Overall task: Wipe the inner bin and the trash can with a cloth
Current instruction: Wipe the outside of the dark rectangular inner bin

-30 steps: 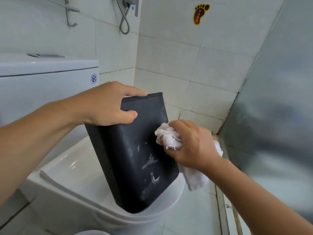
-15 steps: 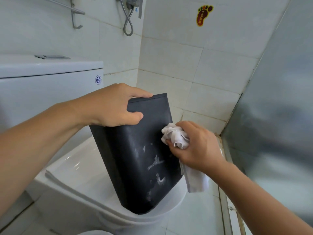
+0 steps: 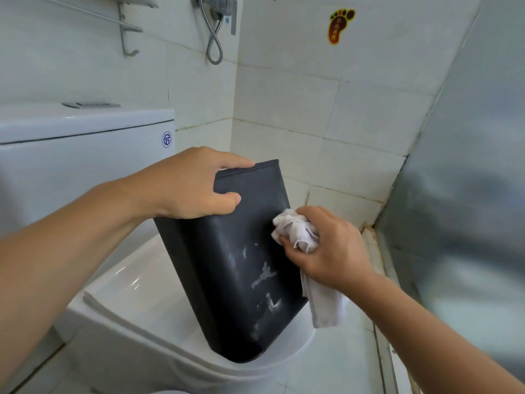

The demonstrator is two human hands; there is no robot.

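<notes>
A black inner bin stands tilted on the closed toilet lid, its base down and its rim at the top. White smears mark its near face. My left hand grips the bin's top rim, fingers over the edge and thumb on the near face. My right hand holds a bunched white cloth against the bin's right edge, and the cloth's loose end hangs below the hand. The outer trash can is not in view.
The white toilet lid carries the bin, with the cistern behind at the left. Tiled walls close the corner. A frosted glass partition stands at the right. A shower hose hangs on the wall above.
My right hand with the cloth has shifted slightly up and right along the bin's right edge. My left hand keeps the same hold on the rim.
</notes>
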